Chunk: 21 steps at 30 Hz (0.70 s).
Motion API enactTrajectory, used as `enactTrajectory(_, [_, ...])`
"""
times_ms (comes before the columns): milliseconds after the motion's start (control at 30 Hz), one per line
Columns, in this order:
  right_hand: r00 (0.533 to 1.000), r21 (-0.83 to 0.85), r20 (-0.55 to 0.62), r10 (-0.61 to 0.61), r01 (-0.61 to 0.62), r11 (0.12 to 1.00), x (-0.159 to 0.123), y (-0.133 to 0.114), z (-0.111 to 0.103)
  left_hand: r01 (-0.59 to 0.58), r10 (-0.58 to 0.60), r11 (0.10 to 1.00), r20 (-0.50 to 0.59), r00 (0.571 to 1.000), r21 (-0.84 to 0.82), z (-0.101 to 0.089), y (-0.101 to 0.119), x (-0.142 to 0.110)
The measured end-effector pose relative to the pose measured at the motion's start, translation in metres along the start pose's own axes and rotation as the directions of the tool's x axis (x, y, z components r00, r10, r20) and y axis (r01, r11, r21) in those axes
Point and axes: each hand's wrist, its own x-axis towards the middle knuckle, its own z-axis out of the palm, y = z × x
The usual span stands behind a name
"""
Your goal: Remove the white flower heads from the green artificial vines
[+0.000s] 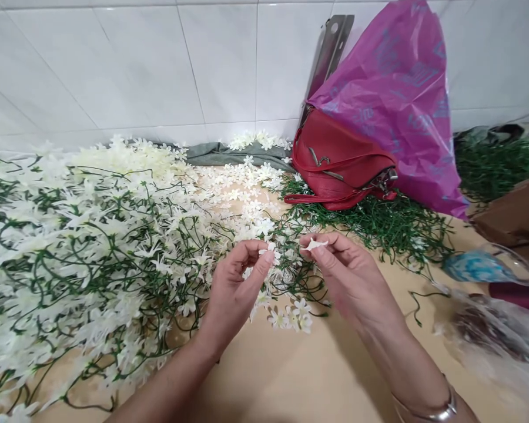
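Observation:
My left hand (235, 285) is curled, thumb and fingers pinching a green stem with small white artificial flowers (268, 249) at its tip. My right hand (350, 276) pinches a single loose white flower blossom (314, 244) between thumb and forefinger, a short way right of the left hand's stem. Both hands hover over the beige table (291, 370). A big heap of finished white flower sprigs on green stems (83, 247) lies to the left.
Loose white blossoms (247, 188) are scattered toward the tiled wall. A red handbag (339, 164) and a purple plastic bag (397, 100) lean at the back right, with bare green stems (392, 226) below them. Clear plastic bags (489, 317) and a brown box (515, 214) sit at right.

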Motion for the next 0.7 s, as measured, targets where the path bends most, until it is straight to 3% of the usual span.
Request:
enactTrajectory(267, [0.974, 0.107, 0.223, 0.031, -0.056, 0.993, -0.009, 0.009, 0.000, 0.070, -0.059, 0.991, 0.096, 0.994, -0.114, 0.004, -0.003, -0.003])
enactTrajectory(533, [0.951, 0.200, 0.308, 0.028, -0.094, 0.975, -0.013, 0.007, 0.000, 0.120, -0.099, 0.985, 0.163, 0.982, -0.125, 0.006, -0.007, -0.004])
enactTrajectory(700, [0.965, 0.197, 0.256, 0.059, -0.111, 0.974, -0.010, 0.005, -0.006, 0.001, -0.001, 0.999, -0.003, 1.000, -0.036, 0.004, -0.006, -0.004])
